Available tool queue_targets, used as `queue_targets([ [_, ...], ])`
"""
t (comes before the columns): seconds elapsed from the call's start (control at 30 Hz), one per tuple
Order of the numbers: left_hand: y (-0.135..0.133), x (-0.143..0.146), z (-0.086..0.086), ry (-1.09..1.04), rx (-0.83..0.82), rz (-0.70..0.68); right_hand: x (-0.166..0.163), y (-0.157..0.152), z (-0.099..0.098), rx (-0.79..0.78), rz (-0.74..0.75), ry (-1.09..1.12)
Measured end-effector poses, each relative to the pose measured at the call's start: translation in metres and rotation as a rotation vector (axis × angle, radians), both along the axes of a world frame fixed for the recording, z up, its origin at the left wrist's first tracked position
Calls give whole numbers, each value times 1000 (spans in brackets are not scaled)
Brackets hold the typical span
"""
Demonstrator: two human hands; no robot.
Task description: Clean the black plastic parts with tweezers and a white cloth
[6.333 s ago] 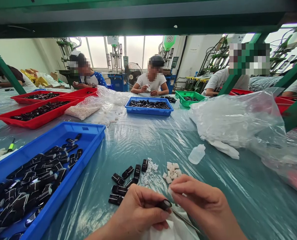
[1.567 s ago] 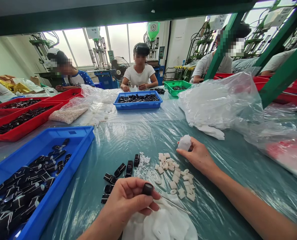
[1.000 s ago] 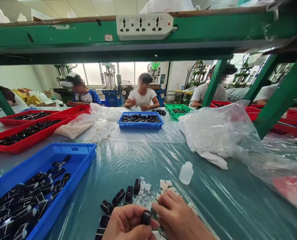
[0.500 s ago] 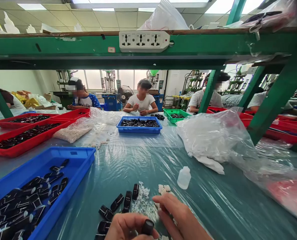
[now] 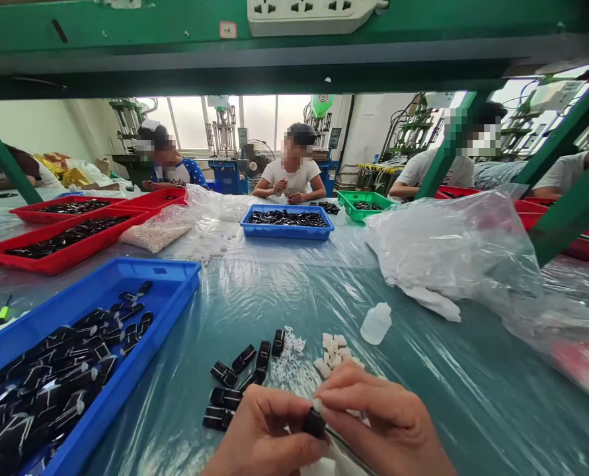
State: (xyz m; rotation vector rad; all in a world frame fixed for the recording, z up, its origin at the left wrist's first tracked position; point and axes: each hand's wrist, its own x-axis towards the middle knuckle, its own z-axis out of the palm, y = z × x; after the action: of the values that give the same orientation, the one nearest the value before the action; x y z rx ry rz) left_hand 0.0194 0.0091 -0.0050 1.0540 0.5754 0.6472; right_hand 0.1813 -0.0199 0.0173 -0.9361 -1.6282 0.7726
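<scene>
My left hand (image 5: 269,430) is closed around a small black plastic part (image 5: 314,423), its end facing up between thumb and fingers. Against that end, my right hand (image 5: 386,416) pinches a small whitish piece (image 5: 317,404). Both hands meet at the bottom centre, and their fingers partly hide the two pieces. Just beyond them lie a heap of tiny white plastic bits (image 5: 294,360) and a heap of cream-coloured blocks (image 5: 334,349). Several similar black parts (image 5: 262,357) lie left of the heaps.
A blue tray (image 5: 188,281) with many black parts stands at the left. A translucent bottle (image 5: 376,324) is beyond my right hand. Plastic bags (image 5: 443,244) lie at the right. A green beam (image 5: 175,39) crosses overhead. Co-workers sit across the table, near red trays (image 5: 51,261) and another blue tray (image 5: 287,231).
My right hand has moved from the cream blocks to the black part and now pinches a whitish piece against it. The view has tilted downward.
</scene>
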Motion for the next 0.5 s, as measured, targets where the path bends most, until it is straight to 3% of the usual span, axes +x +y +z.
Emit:
queue_targets([
  [0.5,1,-2,-2,19,11,-17,-1,3,-6,189,-2,-157],
])
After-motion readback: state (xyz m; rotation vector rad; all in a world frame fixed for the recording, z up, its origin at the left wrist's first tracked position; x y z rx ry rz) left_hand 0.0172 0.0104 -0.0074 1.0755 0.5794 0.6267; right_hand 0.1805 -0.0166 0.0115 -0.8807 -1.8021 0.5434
